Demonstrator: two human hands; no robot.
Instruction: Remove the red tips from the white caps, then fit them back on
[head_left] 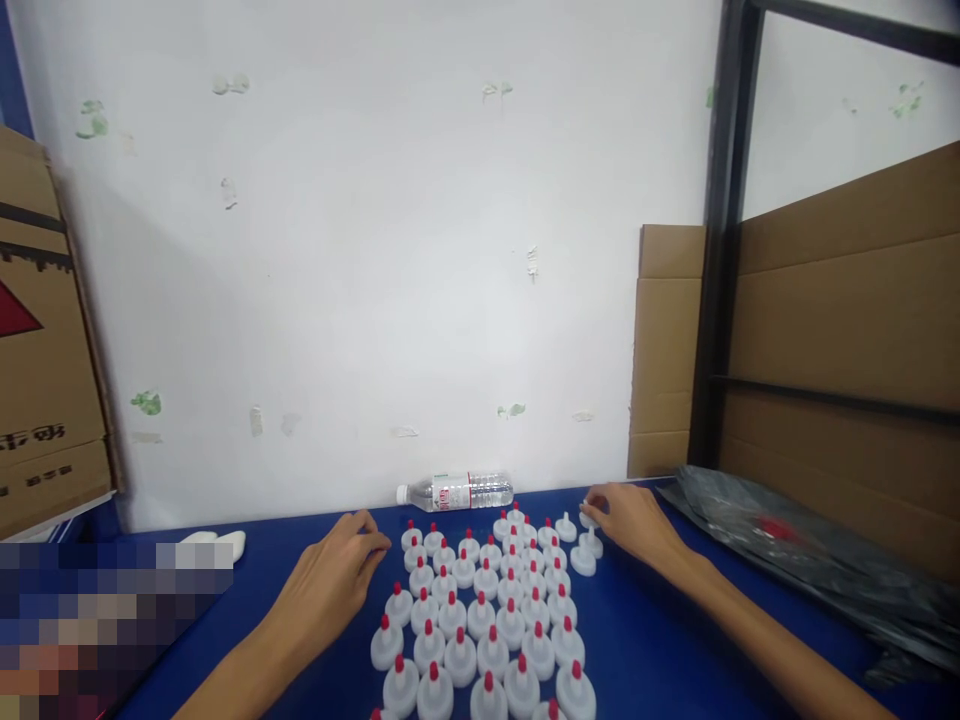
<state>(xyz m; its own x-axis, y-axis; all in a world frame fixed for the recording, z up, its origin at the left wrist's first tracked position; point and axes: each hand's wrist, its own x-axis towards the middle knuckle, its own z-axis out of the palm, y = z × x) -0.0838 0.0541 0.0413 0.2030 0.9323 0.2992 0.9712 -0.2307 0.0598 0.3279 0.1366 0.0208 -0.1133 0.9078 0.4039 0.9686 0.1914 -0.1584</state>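
Observation:
Rows of white nozzle caps with red tips [452,615] stand upright on the blue table. At their far right corner are several white nozzle caps without red tips [583,560]. My right hand [630,520] reaches in there, its fingers pinched on a white nozzle cap [589,514], partly covered by the fingertips. On the left side of the rows, my left hand [337,570] hovers over the table with fingers curled together. Whatever those fingers hold, if anything, is hidden.
A clear plastic bottle [465,491] lies against the wall behind the caps. To the right rests a dark plastic bag [750,530] with something red in it, near a black metal frame [716,300] and cardboard [667,350]. A cardboard box [52,400] stands left.

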